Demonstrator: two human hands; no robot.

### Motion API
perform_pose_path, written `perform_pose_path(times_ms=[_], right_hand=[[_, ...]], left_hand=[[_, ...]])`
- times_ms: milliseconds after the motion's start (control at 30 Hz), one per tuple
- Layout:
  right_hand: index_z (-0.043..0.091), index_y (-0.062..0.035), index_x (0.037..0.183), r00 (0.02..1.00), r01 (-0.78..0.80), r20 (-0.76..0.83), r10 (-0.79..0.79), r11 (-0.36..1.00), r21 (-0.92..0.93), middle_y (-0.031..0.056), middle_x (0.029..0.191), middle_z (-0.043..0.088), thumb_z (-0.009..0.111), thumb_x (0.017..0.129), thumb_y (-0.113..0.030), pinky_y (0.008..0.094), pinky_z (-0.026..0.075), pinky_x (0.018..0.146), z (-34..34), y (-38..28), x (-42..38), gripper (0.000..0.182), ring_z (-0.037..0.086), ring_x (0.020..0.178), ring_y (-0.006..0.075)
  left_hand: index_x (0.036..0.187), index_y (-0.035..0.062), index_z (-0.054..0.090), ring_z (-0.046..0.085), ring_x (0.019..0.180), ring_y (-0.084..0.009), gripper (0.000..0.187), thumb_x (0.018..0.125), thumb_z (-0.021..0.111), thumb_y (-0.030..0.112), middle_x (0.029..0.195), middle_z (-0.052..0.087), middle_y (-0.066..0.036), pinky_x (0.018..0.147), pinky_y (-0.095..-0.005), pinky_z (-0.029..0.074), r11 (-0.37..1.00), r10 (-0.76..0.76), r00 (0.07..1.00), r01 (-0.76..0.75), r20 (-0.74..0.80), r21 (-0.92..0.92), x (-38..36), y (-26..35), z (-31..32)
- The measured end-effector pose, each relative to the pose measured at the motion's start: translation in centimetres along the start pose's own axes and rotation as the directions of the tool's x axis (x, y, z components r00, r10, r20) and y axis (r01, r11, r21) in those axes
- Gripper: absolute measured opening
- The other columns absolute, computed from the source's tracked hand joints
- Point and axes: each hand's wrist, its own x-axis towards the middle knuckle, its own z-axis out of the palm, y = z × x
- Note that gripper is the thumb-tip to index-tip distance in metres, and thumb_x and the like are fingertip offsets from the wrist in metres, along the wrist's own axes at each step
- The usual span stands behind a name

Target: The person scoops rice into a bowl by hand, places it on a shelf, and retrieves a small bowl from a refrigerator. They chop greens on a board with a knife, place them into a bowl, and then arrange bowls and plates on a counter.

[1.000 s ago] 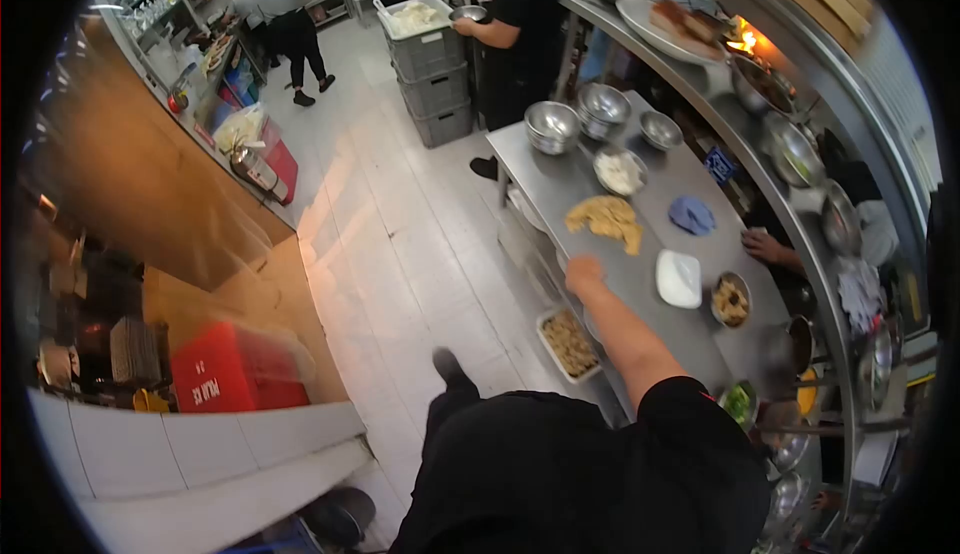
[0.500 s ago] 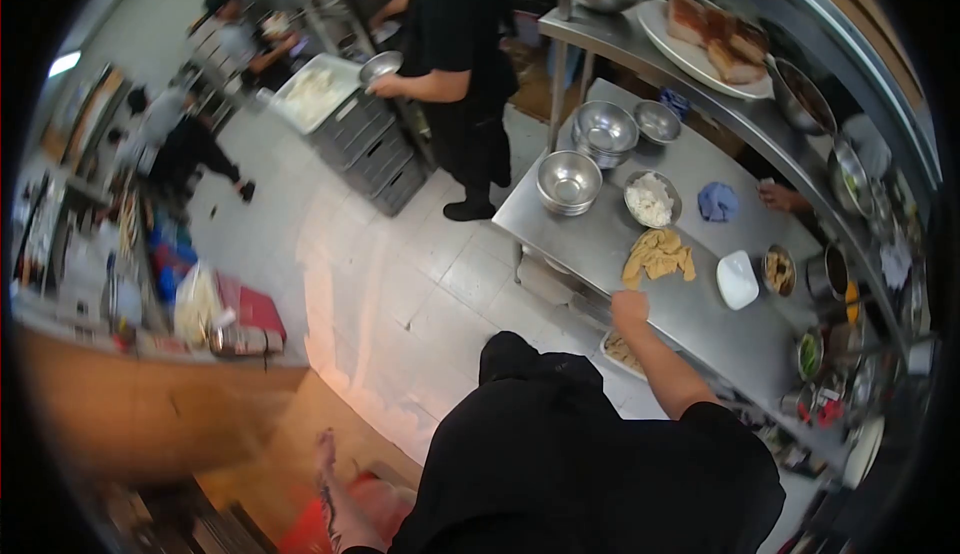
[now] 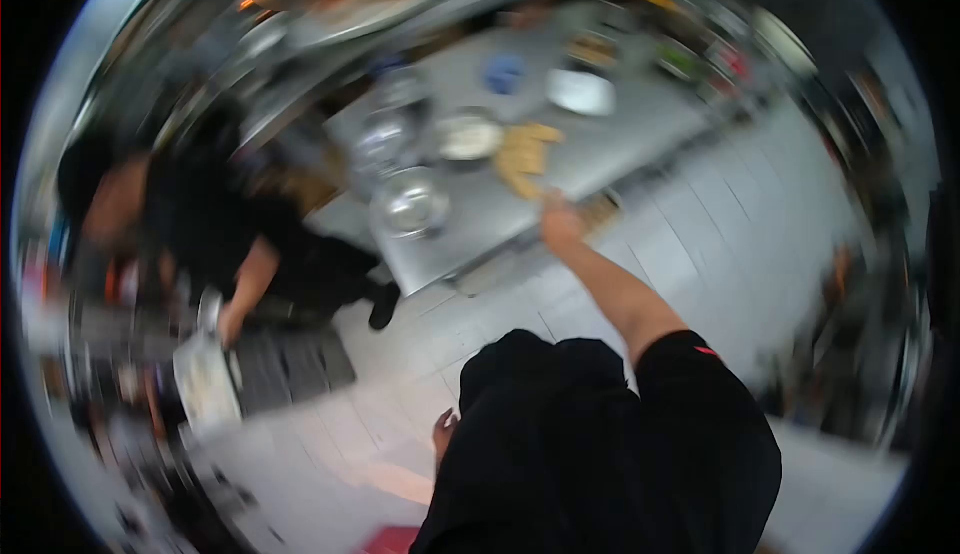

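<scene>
My right hand (image 3: 561, 222) is at the front edge of the steel table (image 3: 420, 262), close to a crumpled yellow cloth (image 3: 525, 157). Motion blur smears its fingers, and whether it touches the cloth cannot be made out. My left hand (image 3: 445, 434) hangs low beside my black shirt, partly hidden, with loosely bent fingers and nothing visible in it. Left of the cloth sits a bowl of white food (image 3: 469, 138). A white dish (image 3: 581, 93) and a blue cloth (image 3: 503, 74) lie farther back.
Metal bowls (image 3: 412, 204) stand at the table's left end. A person in black (image 3: 215, 219) bends over a white tub (image 3: 207, 382) beside grey crates (image 3: 290, 366). A raised shelf with a large plate (image 3: 375, 4) runs behind the table. Tiled floor surrounds the table.
The view has swung right, so the table appears farther left and higher, and blurred. My left hand has come in close to my body. My right hand remains by the table edge near the yellow cloth.
</scene>
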Motion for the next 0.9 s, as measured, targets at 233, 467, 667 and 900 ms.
perform_pose_path(times_ms=[233,467,667,900], right_hand=[[0.070,-0.0061,0.108,0.737,-0.184,0.673,-0.052,0.944,0.274,0.0202,0.114,0.069,0.063,0.085,-0.018,0.0806,0.029,0.101,-4.2,6.1,-20.1,0.027,0.065,0.111,0.0411],[0.070,-0.0057,0.120,0.295,-0.862,0.732,0.615,0.501,-0.074,0.0173,0.125,0.068,0.067,0.084,-0.014,0.0673,0.043,0.100,-4.4,26.0,-36.7,0.037,0.065,0.117,0.0359],[0.071,-0.0076,0.115,0.159,-0.955,0.717,0.679,0.290,-0.063,0.0160,0.121,0.069,0.062,0.085,-0.011,0.0534,0.052,0.093,-3.7,36.8,-39.1,0.031,0.067,0.114,0.0338],[0.073,-0.0054,0.112,0.153,-0.970,0.708,0.690,0.243,-0.026,0.0182,0.117,0.070,0.061,0.084,-0.009,0.0504,0.053,0.095,-6.5,53.0,-33.1,0.030,0.067,0.113,0.0346]], left_hand=[[0.131,0.0092,0.065,0.063,0.119,-0.0309,0.043,0.098,0.060,0.037,0.124,0.069,-0.016,0.102,-0.0383,0.048,0.875,-0.151,0.817,-0.153,0.557,0.460,13.4,11.8,-0.8],[0.131,0.0086,0.065,0.063,0.119,-0.0306,0.045,0.099,0.056,0.040,0.124,0.069,-0.015,0.102,-0.0382,0.048,0.562,-0.267,0.674,-0.472,0.689,0.680,22.4,22.4,9.8],[0.131,0.0080,0.064,0.063,0.120,-0.0304,0.047,0.100,0.054,0.043,0.124,0.069,-0.015,0.103,-0.0382,0.047,0.275,-0.344,0.413,-0.814,0.843,0.511,30.1,27.9,29.8],[0.130,0.0090,0.066,0.065,0.114,-0.0228,0.040,0.103,0.053,0.036,0.120,0.071,-0.013,0.100,-0.0337,0.047,0.665,0.029,0.382,-0.697,0.924,0.268,18.6,53.3,62.5]])
